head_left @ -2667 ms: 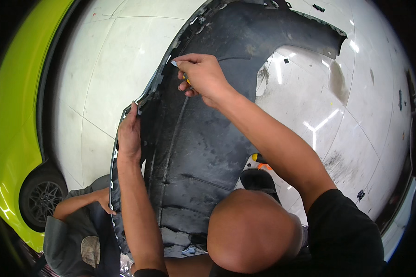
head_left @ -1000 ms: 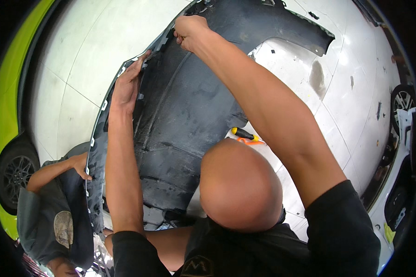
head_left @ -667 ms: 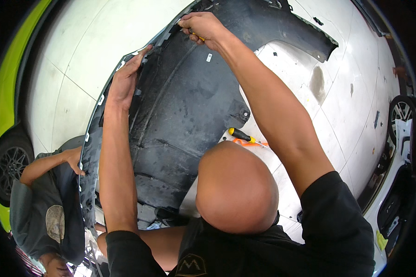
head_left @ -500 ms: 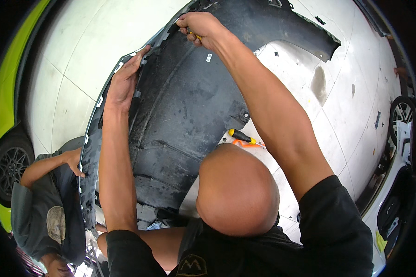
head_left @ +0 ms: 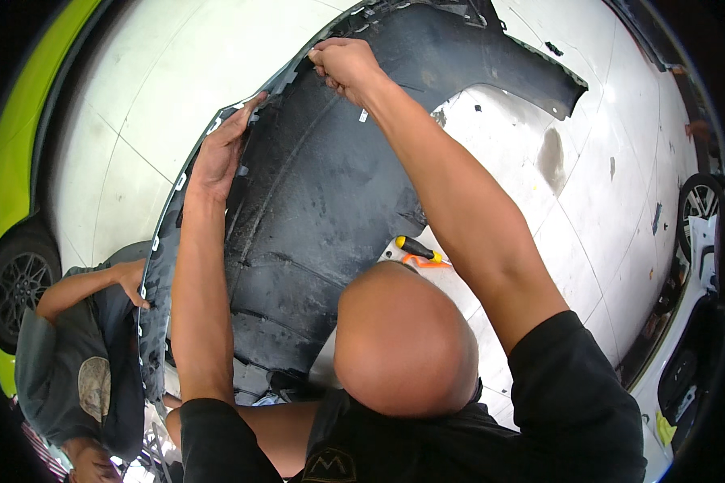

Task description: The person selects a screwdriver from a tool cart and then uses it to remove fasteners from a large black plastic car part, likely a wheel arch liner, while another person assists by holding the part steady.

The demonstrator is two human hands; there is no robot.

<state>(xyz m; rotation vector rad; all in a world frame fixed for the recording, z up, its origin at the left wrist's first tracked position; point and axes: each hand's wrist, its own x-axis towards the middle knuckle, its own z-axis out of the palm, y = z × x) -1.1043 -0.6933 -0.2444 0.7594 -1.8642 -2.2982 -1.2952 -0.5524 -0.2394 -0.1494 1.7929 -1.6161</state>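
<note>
A large black bumper cover (head_left: 298, 185) lies before me with its inner side up and white clips along its curved left rim. My left hand (head_left: 221, 157) grips that rim, fingers laid along the edge. Farther up the same rim, my right hand (head_left: 348, 66) is closed in a fist against the edge. A thin yellow thing showed in its fingers a moment ago; the fist now hides it. Beside my bent knee (head_left: 407, 338) lies a black-and-yellow screwdriver (head_left: 415, 248), with an orange piece (head_left: 427, 262) under it.
At the left a co-worker's hand (head_left: 130, 280) holds the bumper's near rim. A green car (head_left: 6, 137) stands beyond the co-worker. On the right is a white car (head_left: 660, 402) and a wheel (head_left: 699, 208). Small dark parts (head_left: 553, 48) lie scattered on the pale tiled floor (head_left: 596, 185).
My right hand has turned slightly at the rim, and the yellow thing in it has gone out of sight. The view has shifted a little. My left hand keeps its place on the rim.
</note>
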